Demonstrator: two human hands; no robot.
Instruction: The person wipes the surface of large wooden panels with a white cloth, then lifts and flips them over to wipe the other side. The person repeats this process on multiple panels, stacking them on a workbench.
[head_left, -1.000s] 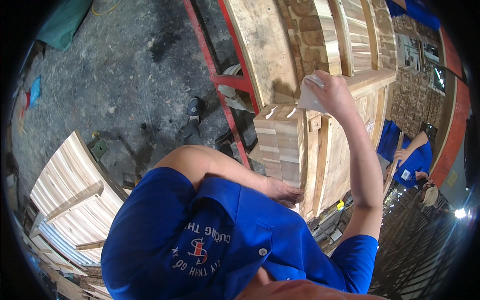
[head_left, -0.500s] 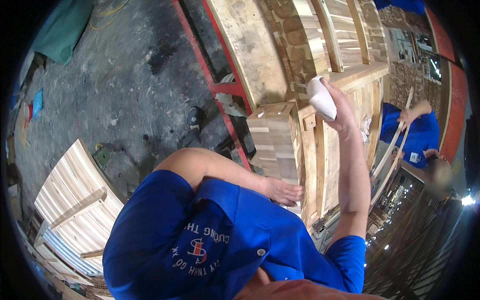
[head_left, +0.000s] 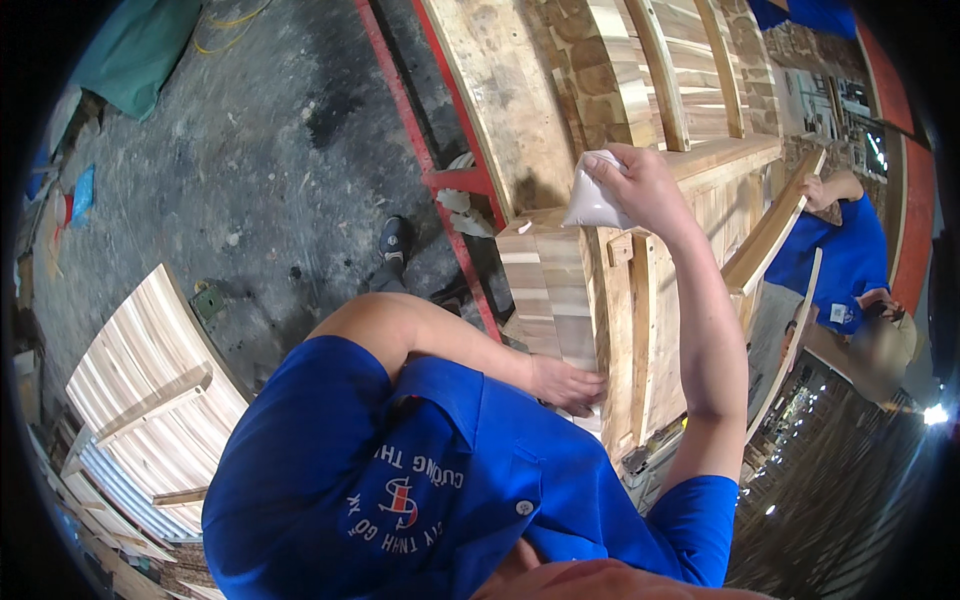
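Note:
My right hand [head_left: 640,185] is raised in front of me and grips a small white plastic bag [head_left: 592,200]. The bag hangs just above the top edge of a wooden slatted panel [head_left: 560,290] that stands on end. My left hand [head_left: 565,383] rests flat against the lower face of that same panel, fingers spread on the wood. A taller wooden frame part [head_left: 650,330] stands right behind the panel, between my two arms.
Curved wooden slatted pieces [head_left: 150,390] lie stacked at the lower left. A red metal frame [head_left: 440,180] crosses the grey concrete floor [head_left: 250,150]. A black shoe [head_left: 392,240] shows below. Another person in blue [head_left: 850,270] works at the right. Large wooden boards [head_left: 560,90] lean ahead.
My right hand with the white bag has drifted slightly left and down, closer to the panel's top. My left hand has stayed on the panel.

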